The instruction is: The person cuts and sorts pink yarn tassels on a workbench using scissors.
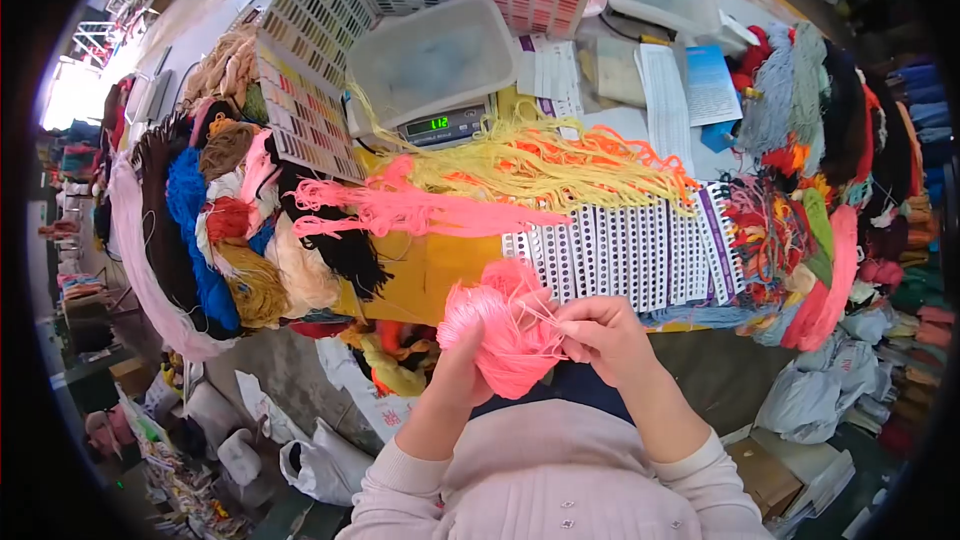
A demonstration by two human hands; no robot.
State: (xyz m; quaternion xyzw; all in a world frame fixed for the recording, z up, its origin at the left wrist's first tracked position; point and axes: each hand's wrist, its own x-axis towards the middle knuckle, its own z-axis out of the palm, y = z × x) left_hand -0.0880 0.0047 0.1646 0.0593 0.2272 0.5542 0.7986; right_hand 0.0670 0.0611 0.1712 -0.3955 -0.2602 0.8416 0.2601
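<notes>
Holding a pink yarn bundle (505, 325) close to the chest, left hand (462, 365) curled round its lower side from beneath. Right hand (600, 332) sits just right of it, fingertips pinched shut on loose strands (thin, hard to see). Punched card (620, 250) lies beyond on the table.
</notes>
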